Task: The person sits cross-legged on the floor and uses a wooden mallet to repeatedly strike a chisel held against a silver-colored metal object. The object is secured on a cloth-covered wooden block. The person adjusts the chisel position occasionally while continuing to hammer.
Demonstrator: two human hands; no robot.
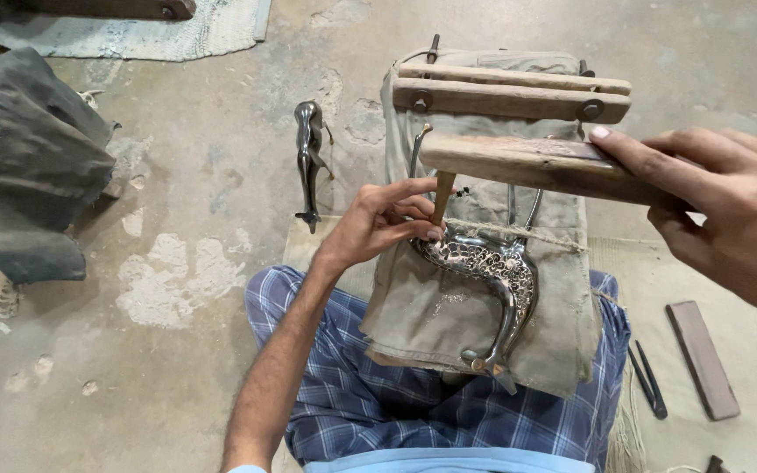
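Under left hand point(378, 229): engraved metal figure point(492, 271); right hand point(729, 210) grips wooden mallet point(527, 162).

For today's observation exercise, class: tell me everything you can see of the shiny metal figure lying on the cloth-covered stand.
The metal figure is silvery and polished, curved, with dense engraved curls across its body and slim plain legs. It lies flat on the tan cloth over a wooden stand, tied down by a twine. The left hand holds a wooden-handled chisel tip against its upper end.
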